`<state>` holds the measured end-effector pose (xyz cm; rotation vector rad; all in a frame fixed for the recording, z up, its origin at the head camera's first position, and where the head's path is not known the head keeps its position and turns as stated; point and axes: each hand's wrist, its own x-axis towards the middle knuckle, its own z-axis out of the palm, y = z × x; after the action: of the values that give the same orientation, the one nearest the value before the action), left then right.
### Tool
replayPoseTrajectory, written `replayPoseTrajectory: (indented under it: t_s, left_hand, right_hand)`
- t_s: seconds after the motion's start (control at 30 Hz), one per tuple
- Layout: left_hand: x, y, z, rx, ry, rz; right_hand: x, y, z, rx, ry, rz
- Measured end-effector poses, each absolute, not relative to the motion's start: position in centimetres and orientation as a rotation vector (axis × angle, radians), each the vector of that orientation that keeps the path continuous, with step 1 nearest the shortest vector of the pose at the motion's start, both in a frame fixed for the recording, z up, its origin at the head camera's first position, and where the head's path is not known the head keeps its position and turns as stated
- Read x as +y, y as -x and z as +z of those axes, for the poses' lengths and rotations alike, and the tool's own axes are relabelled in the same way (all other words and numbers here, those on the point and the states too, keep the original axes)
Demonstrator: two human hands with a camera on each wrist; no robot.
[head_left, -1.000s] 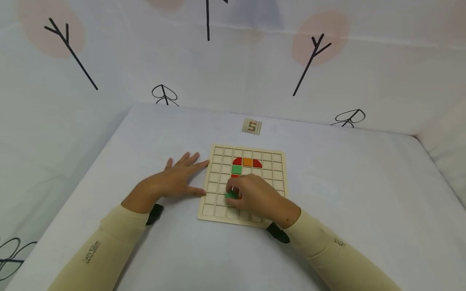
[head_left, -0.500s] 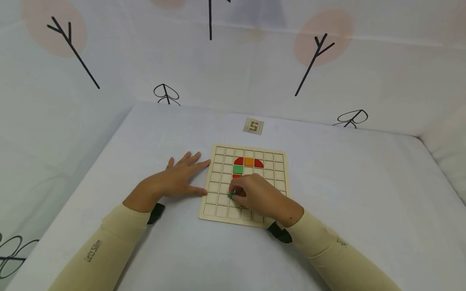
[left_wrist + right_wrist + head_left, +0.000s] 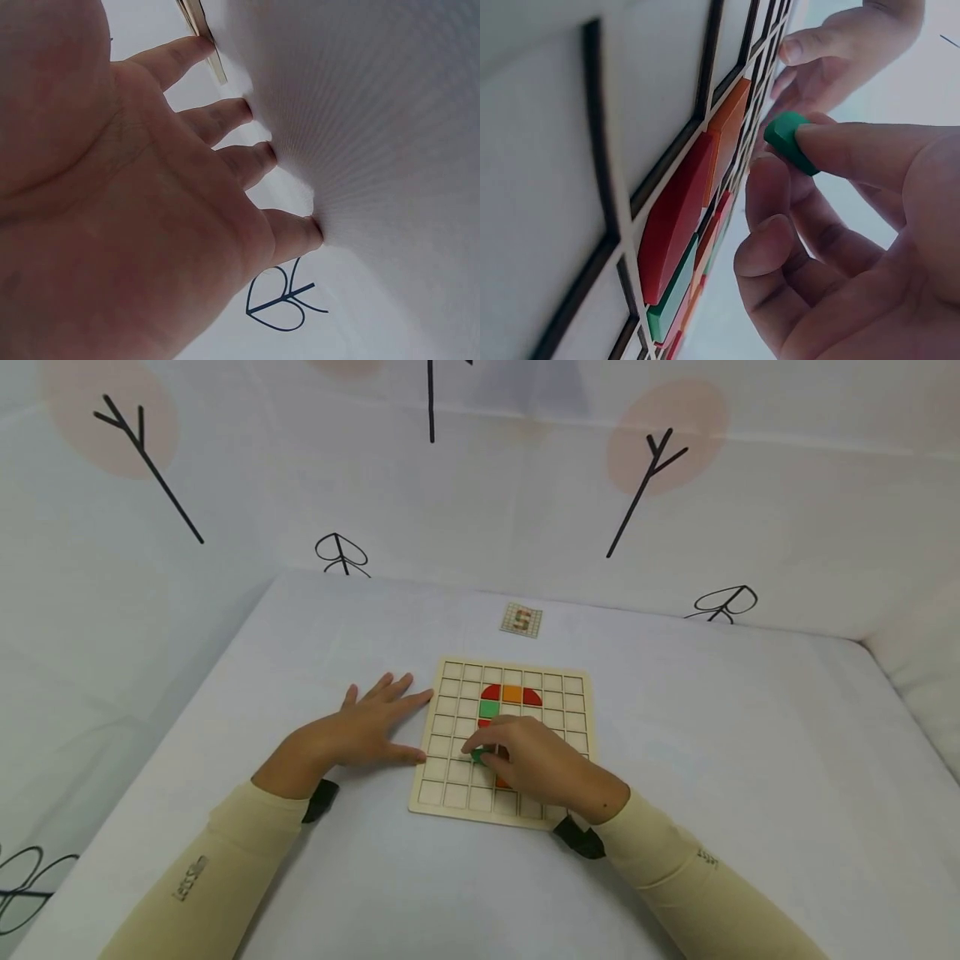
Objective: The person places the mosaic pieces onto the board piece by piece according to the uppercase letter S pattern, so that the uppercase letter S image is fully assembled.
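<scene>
A square wooden grid board [image 3: 441, 724] lies on the white table. My right hand [image 3: 543, 760] is over its lower middle, pinching a small green tile [image 3: 789, 141] between thumb and fingers. In the right wrist view this tile is apart from the board. Red, orange and green tiles sit in the grid, among them an orange tile [image 3: 512, 694], a green square tile [image 3: 489, 709] and a red rounded tile [image 3: 532, 697]. My right hand hides part of the row. My left hand [image 3: 360, 728] rests with spread fingers at the board's left edge; its fingertips press the cloth in the left wrist view.
A small pattern card [image 3: 521, 620] with a coloured S-like figure lies beyond the board. White cloth [image 3: 712, 760] covers the table, and a printed cloth wall [image 3: 525, 510] rises behind it.
My right fingers have shifted on the green tile and extended a little, and the tile has turned. An orange tile below the hand now shows. My left hand stays put.
</scene>
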<state>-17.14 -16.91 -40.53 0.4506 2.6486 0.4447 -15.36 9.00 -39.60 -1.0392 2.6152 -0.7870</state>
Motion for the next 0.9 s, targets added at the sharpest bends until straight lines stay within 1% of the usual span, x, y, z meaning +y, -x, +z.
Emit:
replayPoseTrajectory:
  t_s: [0.4, 0.7, 0.9]
  left_hand:
    - [-16.93, 17.22, -40.67, 2.647, -0.447, 0.434]
    - [-16.77, 17.2, -40.78, 2.649, -0.444, 0.423]
    - [-16.84, 17.24, -40.68, 2.656, -0.447, 0.414]
  right_hand:
    - [9.04, 15.55, -39.89, 2.546, 0.924, -0.804]
    - [9.37, 15.53, -39.94, 2.509, 0.92, -0.793]
    - [9.47, 15.56, -40.01, 2.516, 0.984, -0.785]
